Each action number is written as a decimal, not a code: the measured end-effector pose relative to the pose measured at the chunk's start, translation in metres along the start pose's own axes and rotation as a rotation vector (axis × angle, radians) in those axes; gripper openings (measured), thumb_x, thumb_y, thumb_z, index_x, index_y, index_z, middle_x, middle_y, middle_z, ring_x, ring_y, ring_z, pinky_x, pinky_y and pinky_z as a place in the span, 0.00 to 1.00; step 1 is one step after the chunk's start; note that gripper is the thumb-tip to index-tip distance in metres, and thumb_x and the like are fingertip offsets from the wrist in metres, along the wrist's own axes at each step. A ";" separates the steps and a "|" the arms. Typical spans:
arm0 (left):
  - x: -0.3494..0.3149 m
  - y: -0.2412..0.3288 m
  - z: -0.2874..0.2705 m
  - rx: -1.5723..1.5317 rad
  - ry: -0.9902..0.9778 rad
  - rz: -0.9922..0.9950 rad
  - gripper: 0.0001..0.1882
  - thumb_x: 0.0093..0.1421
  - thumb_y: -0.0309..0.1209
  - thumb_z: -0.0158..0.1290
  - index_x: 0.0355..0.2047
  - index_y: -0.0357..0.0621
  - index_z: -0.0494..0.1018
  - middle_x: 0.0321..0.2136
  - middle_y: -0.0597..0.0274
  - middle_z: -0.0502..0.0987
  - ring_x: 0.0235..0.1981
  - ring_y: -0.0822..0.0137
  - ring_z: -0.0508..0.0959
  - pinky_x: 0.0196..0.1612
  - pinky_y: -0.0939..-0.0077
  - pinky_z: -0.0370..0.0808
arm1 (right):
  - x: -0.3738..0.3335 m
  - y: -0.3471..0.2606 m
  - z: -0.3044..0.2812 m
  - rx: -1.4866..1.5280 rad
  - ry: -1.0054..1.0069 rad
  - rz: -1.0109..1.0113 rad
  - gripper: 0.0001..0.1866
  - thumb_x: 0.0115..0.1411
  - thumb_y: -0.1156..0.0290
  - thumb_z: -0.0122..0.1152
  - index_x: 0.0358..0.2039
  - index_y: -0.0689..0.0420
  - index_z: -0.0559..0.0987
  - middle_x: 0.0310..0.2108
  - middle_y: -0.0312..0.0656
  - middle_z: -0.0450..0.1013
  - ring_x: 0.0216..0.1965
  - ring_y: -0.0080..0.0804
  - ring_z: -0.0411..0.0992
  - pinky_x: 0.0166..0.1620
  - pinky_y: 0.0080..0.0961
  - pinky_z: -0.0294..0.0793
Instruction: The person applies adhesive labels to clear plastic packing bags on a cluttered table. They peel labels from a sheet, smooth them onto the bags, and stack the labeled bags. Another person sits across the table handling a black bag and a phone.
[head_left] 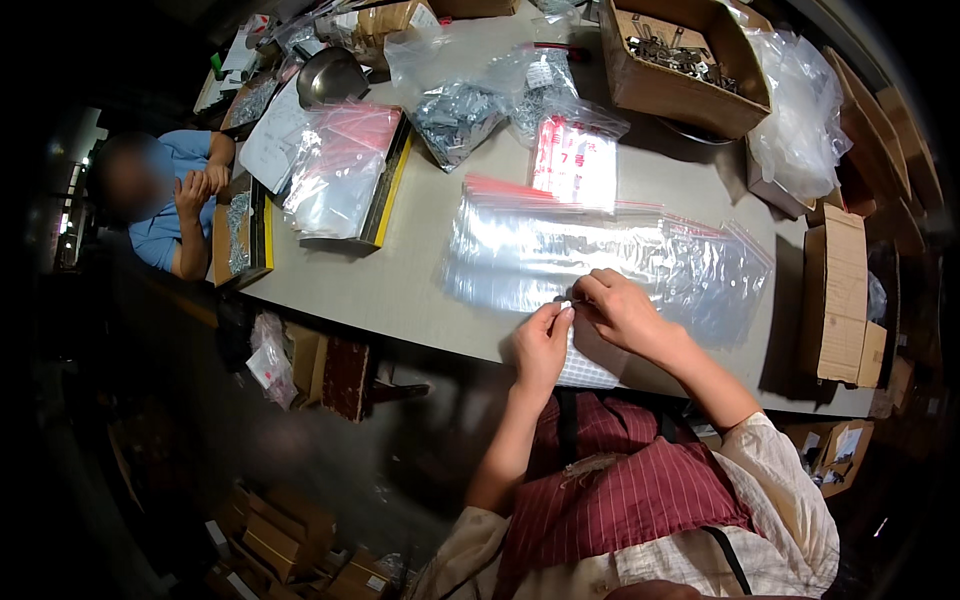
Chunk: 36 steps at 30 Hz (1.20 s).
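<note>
Just in front of me at the table's near edge, my left hand (540, 348) pinches the upper end of a white sheet of small round stickers (590, 373). Close beside it, my right hand (622, 312) is closed over the same end, thumb and fingers together. What its fingertips hold is hidden or too small to name. Beyond both hands lies a wide fanned row of clear zip bags (575, 245) with red zip strips, overlapping one another. A pack of bags with red print (577, 160) rests against the row's far side.
More zip bags (340, 170) fill a box at the left. Bags of metal parts (455, 120) lie at the back. A carton of metal pieces (685, 80) stands back right, another carton (835, 295) at the right edge. A co-worker in blue (180, 195) sits far left.
</note>
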<state>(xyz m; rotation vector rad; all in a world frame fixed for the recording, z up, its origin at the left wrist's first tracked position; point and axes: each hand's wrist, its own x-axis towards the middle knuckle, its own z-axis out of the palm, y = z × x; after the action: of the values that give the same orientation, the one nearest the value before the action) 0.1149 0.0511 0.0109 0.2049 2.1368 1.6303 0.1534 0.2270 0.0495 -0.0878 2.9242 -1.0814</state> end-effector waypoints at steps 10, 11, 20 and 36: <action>-0.004 -0.005 -0.002 -0.020 -0.011 -0.037 0.12 0.69 0.31 0.53 0.43 0.34 0.80 0.27 0.62 0.80 0.31 0.78 0.75 0.37 0.77 0.73 | -0.005 0.002 0.014 -0.251 0.039 -0.218 0.15 0.48 0.76 0.65 0.38 0.61 0.75 0.36 0.47 0.72 0.40 0.48 0.72 0.43 0.38 0.75; -0.002 -0.007 0.003 -0.099 0.019 -0.004 0.11 0.69 0.29 0.53 0.40 0.32 0.80 0.24 0.65 0.78 0.29 0.80 0.73 0.33 0.79 0.71 | -0.006 0.003 0.016 -0.284 0.028 -0.265 0.15 0.48 0.76 0.65 0.38 0.61 0.75 0.36 0.47 0.72 0.40 0.48 0.72 0.43 0.38 0.75; 0.010 -0.018 -0.002 0.092 -0.113 -0.153 0.13 0.68 0.33 0.53 0.41 0.33 0.80 0.28 0.63 0.83 0.30 0.78 0.78 0.36 0.76 0.75 | 0.041 0.014 -0.003 0.096 0.010 0.073 0.09 0.56 0.70 0.64 0.35 0.62 0.78 0.34 0.54 0.76 0.39 0.57 0.76 0.44 0.46 0.76; -0.005 -0.003 0.003 0.388 0.136 0.405 0.12 0.66 0.30 0.55 0.46 0.40 0.81 0.49 0.49 0.81 0.48 0.48 0.79 0.54 0.60 0.73 | 0.044 0.066 -0.016 -0.036 0.081 0.223 0.12 0.58 0.67 0.65 0.37 0.62 0.79 0.33 0.56 0.78 0.37 0.57 0.77 0.41 0.46 0.76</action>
<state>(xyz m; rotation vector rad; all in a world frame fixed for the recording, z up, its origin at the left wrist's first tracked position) 0.1207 0.0508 0.0092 0.7046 2.6353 1.4401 0.1062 0.2852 0.0188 0.2804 2.9333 -1.0212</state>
